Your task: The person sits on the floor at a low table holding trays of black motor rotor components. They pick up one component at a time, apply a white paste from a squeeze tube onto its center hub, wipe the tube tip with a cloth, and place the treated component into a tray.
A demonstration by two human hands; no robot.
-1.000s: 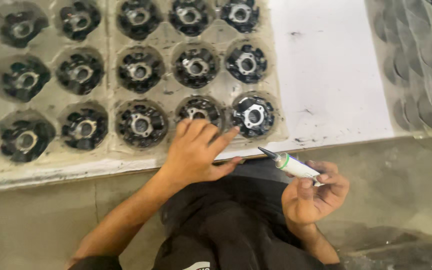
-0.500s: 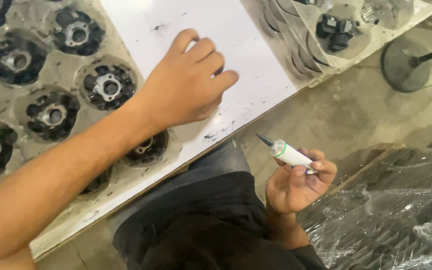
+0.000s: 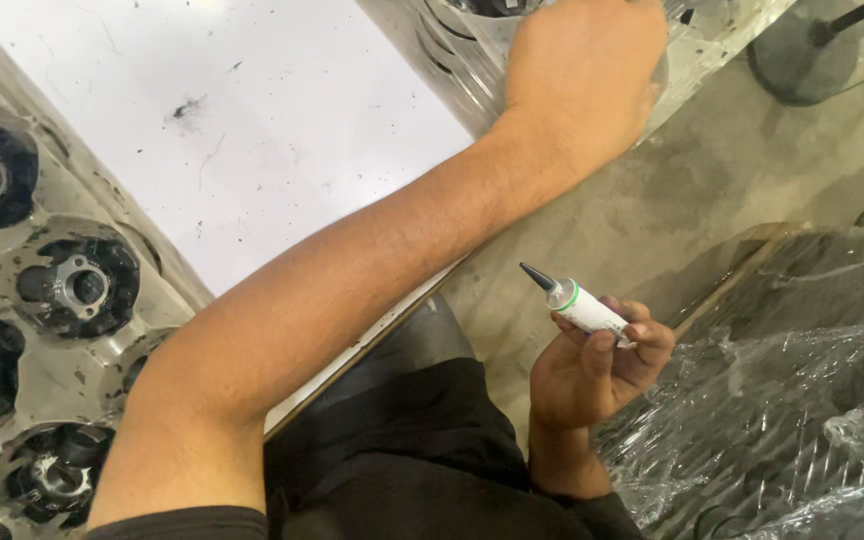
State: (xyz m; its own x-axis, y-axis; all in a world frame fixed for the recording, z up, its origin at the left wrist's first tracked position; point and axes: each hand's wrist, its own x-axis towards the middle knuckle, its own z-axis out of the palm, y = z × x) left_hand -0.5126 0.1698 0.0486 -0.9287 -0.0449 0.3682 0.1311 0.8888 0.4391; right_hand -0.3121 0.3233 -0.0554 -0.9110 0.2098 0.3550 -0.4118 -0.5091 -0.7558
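While our left hand (image 3: 587,85) reaches far across the white counter (image 3: 252,130) and lies curled over the clear moulded plastic tray (image 3: 452,50) at the top edge, our right hand (image 3: 592,375) stays near our lap, pinching a small white tube with a green band and dark nozzle (image 3: 577,300), its nozzle pointing up-left toward that tray. What the left fingers hold is hidden.

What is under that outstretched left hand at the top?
The left hand rests on a clear plastic tray of round parts. Its rim shows around the hand; whatever lies beneath the palm is hidden.
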